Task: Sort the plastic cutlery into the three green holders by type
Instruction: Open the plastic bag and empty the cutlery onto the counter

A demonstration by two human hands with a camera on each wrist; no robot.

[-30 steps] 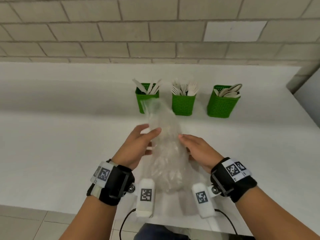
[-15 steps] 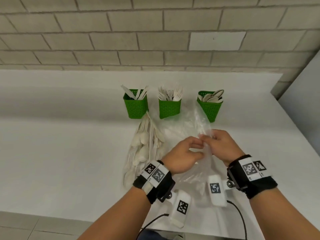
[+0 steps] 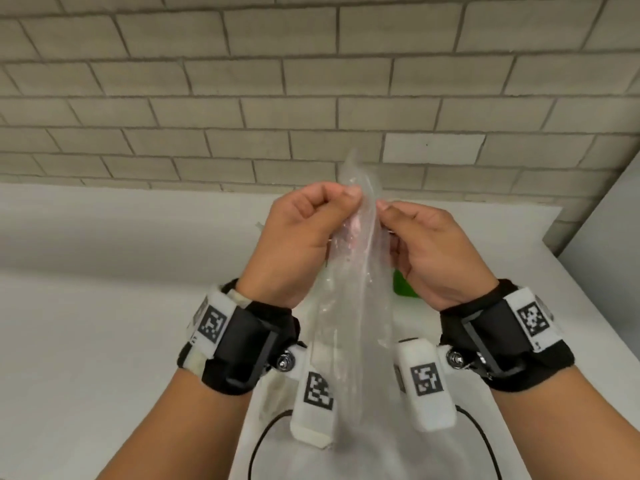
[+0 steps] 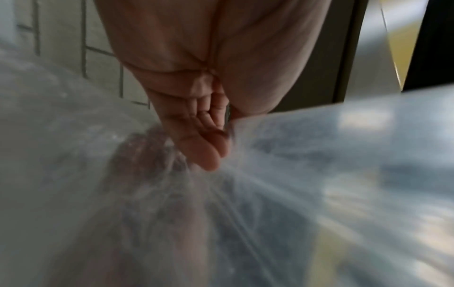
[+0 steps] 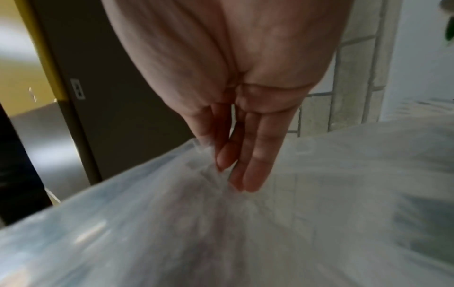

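Observation:
I hold a clear plastic bag (image 3: 356, 306) up in front of me, hanging down towards the table. My left hand (image 3: 346, 202) pinches its top edge from the left, and my right hand (image 3: 384, 209) pinches it from the right. In the left wrist view the left hand (image 4: 216, 151) nips the gathered film of the bag (image 4: 319, 174). In the right wrist view the right hand (image 5: 233, 174) grips the bag (image 5: 294, 213) the same way. Only a sliver of one green holder (image 3: 403, 287) shows beside my right wrist. The cutlery is hidden.
The white table (image 3: 104, 306) stretches to the left and runs back to a brick wall (image 3: 242, 81). A grey panel (image 3: 606, 237) stands past the table's right edge. Black cables (image 3: 263, 441) hang from the wrist cameras near the front edge.
Both hands have raised the bag off the table and brought it close to my face. The cutlery pile and the holders, seen half a second ago, are now covered by hands and bag.

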